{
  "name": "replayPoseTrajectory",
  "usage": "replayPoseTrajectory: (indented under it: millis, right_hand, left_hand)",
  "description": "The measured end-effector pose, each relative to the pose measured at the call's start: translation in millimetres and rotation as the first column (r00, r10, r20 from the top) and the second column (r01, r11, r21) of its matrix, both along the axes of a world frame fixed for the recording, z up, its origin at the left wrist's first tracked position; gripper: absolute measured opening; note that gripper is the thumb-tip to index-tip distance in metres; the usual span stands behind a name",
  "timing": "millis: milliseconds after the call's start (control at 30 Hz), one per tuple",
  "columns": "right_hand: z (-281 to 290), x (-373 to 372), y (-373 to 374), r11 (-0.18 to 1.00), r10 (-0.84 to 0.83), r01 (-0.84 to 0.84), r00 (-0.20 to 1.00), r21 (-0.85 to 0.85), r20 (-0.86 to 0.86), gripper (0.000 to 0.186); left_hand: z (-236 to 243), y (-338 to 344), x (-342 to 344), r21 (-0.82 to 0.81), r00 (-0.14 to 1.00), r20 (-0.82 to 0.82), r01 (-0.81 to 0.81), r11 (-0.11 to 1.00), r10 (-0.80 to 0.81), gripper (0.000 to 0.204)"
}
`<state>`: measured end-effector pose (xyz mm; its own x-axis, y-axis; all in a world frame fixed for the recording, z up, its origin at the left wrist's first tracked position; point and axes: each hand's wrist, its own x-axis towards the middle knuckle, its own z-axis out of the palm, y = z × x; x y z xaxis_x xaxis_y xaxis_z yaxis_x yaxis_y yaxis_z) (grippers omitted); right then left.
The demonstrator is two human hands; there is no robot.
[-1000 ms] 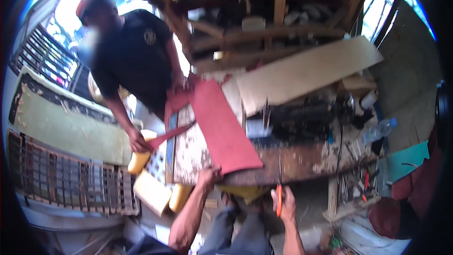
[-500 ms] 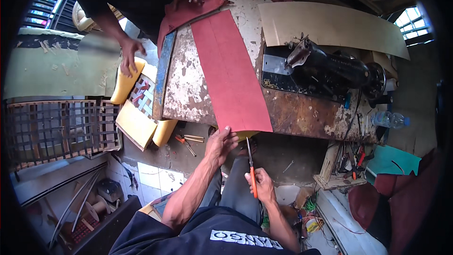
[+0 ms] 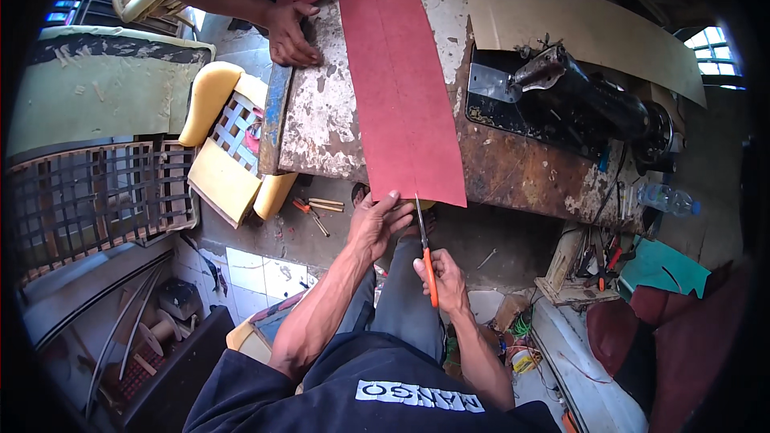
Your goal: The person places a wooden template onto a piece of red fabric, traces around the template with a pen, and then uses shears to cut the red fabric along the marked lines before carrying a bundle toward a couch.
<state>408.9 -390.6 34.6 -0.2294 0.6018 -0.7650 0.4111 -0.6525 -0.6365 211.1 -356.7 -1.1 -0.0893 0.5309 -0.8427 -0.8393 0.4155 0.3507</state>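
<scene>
A long strip of red upholstery material lies across the worn table, its near end hanging past the front edge. My left hand pinches that near end at its left corner. In my right hand is a pair of scissors with orange handles. Their blades point away from me, and the tips meet the strip's near edge around its middle. A faint line runs lengthwise along the strip. Whether the blades are parted is too small to tell.
A co-worker's hand rests at the table's far left edge. To the right stand a black sewing machine, a large tan sheet and a plastic bottle. A yellow-padded chair frame is at the left, near tools on the floor.
The scissors' tips have come up to the strip's near edge. The co-worker's hand has moved from above the yellow padding to the table edge. My view has shifted slightly.
</scene>
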Motion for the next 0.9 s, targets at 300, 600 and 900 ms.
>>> replayPoseTrajectory:
  millis: [300, 600, 900]
  right_hand:
    - [-2.3, -17.0, 17.7, 0.999, -0.024, 0.023, 0.999, -0.035, -0.03, 0.046]
    - [-2.7, -21.6, 19.8, 0.996, -0.033, 0.029, 0.998, -0.081, -0.055, 0.045]
    - [-9.3, -21.1, 16.0, 0.995, -0.053, 0.047, 0.997, -0.093, -0.063, 0.039]
  left_hand:
    - [3.8, 1.8, -2.6, 0.068, 0.998, 0.013, -0.057, 0.996, 0.057, 0.019]
    - [2.8, 3.5, -5.2, 0.075, 0.998, 0.009, -0.064, 0.995, 0.063, 0.017]
    - [-0.4, 4.0, -4.3, 0.058, 0.997, 0.019, -0.071, 0.996, 0.07, 0.018]
